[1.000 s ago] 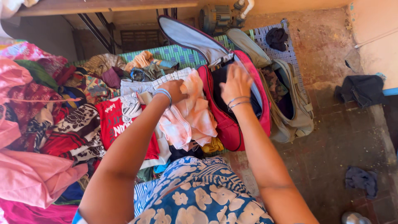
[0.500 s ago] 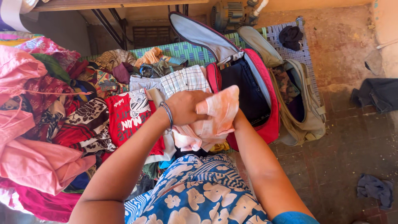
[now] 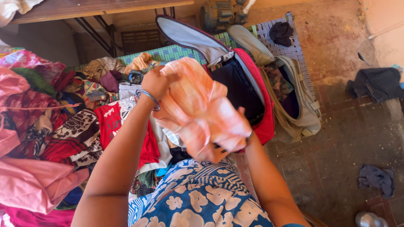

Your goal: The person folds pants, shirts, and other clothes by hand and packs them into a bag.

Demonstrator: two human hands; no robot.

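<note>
A pale pink-and-white garment (image 3: 201, 110) hangs stretched between both my hands, raised in front of me. My left hand (image 3: 156, 80), with bangles at the wrist, grips its upper end. My right hand (image 3: 240, 135) holds the lower end and is mostly hidden behind the cloth. Just beyond the garment lies an open red suitcase (image 3: 259, 98) with dark clothing inside, its grey-lined lid (image 3: 190, 38) tipped back.
A heap of mixed clothes (image 3: 63, 122) fills the left side on a green woven mat (image 3: 176, 52). An open beige bag (image 3: 296, 105) lies right of the suitcase. Dark cloths (image 3: 376, 84) and a grey rag (image 3: 375, 178) lie on the brick floor. A wooden table (image 3: 92, 8) stands behind.
I have lifted the pink garment from waist height up in front of me and spread it out between both hands; my right hand left the suitcase and took the lower end.
</note>
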